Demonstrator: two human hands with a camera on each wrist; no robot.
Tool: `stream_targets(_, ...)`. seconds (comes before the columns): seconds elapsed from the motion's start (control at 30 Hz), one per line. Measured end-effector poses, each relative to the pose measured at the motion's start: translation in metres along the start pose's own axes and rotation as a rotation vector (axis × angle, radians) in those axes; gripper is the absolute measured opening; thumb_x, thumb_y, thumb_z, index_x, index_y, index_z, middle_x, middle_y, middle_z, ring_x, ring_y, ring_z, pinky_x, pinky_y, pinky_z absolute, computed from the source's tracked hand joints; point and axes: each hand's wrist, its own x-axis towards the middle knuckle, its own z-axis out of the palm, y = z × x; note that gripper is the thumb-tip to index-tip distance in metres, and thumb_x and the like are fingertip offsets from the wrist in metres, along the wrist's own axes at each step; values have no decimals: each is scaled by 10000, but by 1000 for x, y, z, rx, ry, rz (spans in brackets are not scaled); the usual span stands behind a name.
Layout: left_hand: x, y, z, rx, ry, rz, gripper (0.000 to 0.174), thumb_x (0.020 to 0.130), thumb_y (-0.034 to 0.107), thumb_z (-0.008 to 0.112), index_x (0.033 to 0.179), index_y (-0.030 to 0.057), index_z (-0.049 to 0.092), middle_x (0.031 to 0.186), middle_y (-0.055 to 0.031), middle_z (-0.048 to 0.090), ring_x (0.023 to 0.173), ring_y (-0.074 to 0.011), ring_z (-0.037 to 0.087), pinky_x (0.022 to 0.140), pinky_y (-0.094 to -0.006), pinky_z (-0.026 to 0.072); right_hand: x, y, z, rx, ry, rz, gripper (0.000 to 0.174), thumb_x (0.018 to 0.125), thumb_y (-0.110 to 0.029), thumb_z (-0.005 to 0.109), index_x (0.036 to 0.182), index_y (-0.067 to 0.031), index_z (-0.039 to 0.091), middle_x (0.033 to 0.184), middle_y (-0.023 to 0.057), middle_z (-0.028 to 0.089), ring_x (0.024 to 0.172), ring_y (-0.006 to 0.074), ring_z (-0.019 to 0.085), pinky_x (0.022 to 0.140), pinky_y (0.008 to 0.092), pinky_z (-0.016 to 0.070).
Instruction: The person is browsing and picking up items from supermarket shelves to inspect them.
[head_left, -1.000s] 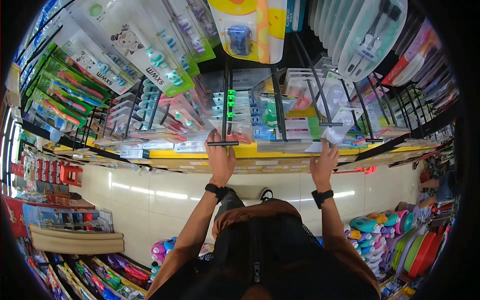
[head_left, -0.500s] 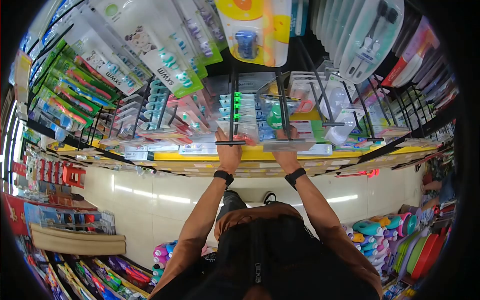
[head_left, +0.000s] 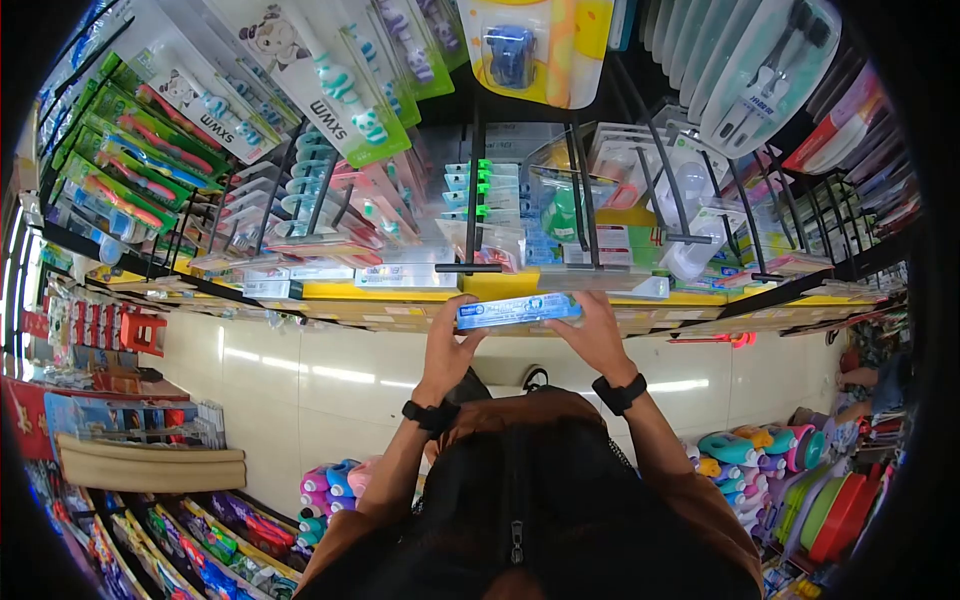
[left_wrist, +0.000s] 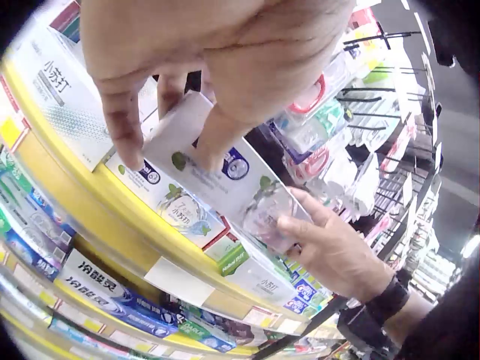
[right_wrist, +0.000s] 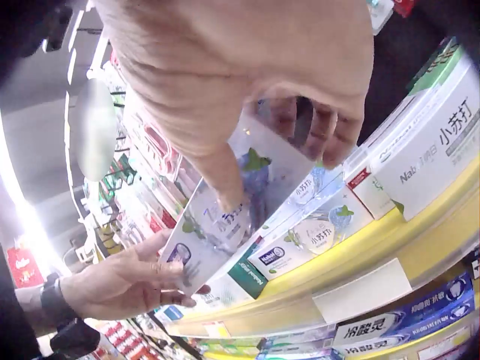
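Observation:
Between my two hands is a toothpaste box (head_left: pixel 515 311), white and blue, held lengthwise in front of the shelf edge. My left hand (head_left: pixel 450 340) pinches its left end with thumb and fingers. At the other end my right hand (head_left: pixel 597 338) grips it, thumb along the near side. In the left wrist view the box (left_wrist: pixel 217 161) shows a mint leaf and a blue logo, tilted over the shelf. The right wrist view has its printed face (right_wrist: pixel 232 202) under my right thumb. Similar boxes (right_wrist: pixel 319 232) lie on the shelf just behind it.
Black display hooks (head_left: pixel 470 268) jut out above the shelf, hung with packaged toothbrushes (head_left: pixel 345 85). The yellow shelf edge (head_left: pixel 340 291) runs across under them. Lower shelves carry more toothpaste boxes (left_wrist: pixel 112 292). Colourful bottles (head_left: pixel 735 450) stand on the right behind me.
My right hand has moved left from the clear packs, and my left hand has drawn back from the shelf. Both now hold the toothpaste box in front of it.

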Motion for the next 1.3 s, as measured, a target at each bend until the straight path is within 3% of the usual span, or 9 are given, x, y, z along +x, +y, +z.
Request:
stream_targets(0.07, -5, 17, -15, -110, -222, -150, 619, 880, -57, 823, 1440, 60, 587, 1256, -88, 693, 1120, -223, 691, 945, -346, 566, -9, -8, -16, 102, -73, 57, 491, 828, -174, 891, 1264, -41, 708, 1188, 164, 716, 1187, 384, 641, 1100, 463, 469)
stream_targets(0.33, -3, 23, -9, 471, -379, 41, 553, 818, 147, 890, 1329, 84, 688, 1181, -145, 687, 1127, -378, 652, 982, -486, 528, -23, -9, 3, 86, -124, -6, 526, 800, -152, 894, 1270, -54, 679, 1198, 192, 665, 1180, 429, 582, 1031, 498, 483)
stream_targets(0.4, 5, 19, 4, 521, -247, 192, 535, 799, 149, 884, 1299, 93, 703, 1179, -130, 662, 1175, -362, 608, 1032, -484, 479, -24, -2, 9, 12, -27, -12, 578, 813, -128, 874, 1334, -50, 636, 1263, 217, 627, 1221, 447, 549, 1057, 515, 461)
stream_targets(0.53, 36, 9, 23, 573, -259, 167, 502, 810, 128, 857, 1288, 94, 706, 1262, -127, 657, 1245, -352, 582, 1076, -483, 443, -20, 33, 4, -202, 235, -17, 723, 832, -37, 811, 1489, -42, 508, 1412, 263, 514, 1310, 489, 461, 1120, 567, 392)
stream_targets(0.67, 55, -26, 42, 714, -227, 252, 512, 852, 100, 796, 1342, 60, 654, 1386, -150, 630, 1310, -377, 551, 1136, -559, 376, -20, 66, -30, -351, 343, 58, 751, 799, 16, 794, 1496, -68, 525, 1405, 228, 521, 1303, 464, 476, 1120, 567, 387)
stream_targets(0.77, 48, -36, 52, 840, -140, 258, 655, 862, 101, 784, 1469, 64, 541, 1468, -266, 520, 1315, -448, 498, 1113, -579, 379, -26, 89, -50, -445, 358, 115, 767, 782, 0, 817, 1485, -70, 518, 1428, 247, 514, 1285, 481, 473, 1109, 575, 395)
stream_targets(1.03, 41, -37, 83, 846, -56, 243, 650, 881, 246, 818, 1429, 24, 548, 1405, -252, 528, 1243, -435, 503, 1091, -558, 382, -35, 129, -58, -535, 253, 285, 750, 784, -10, 808, 1471, -49, 509, 1423, 239, 501, 1321, 467, 475, 1120, 572, 430)
stream_targets(1.2, 43, -36, 93, 859, -53, 100, 467, 886, 232, 809, 1249, -24, 664, 1368, -245, 551, 1299, -445, 488, 1111, -565, 368, -31, 137, -58, -544, 265, 287, 719, 779, -28, 827, 1425, -22, 512, 1392, 235, 527, 1278, 473, 529, 1081, 538, 501)
stream_targets(1.3, 39, -28, 92, 806, 48, 188, 376, 873, 173, 797, 1157, -51, 692, 1359, -240, 550, 1298, -450, 485, 1115, -566, 363, -30, 136, -60, -496, 277, 280, 726, 780, -41, 836, 1429, -33, 511, 1375, 228, 537, 1259, 476, 543, 1055, 544, 517)
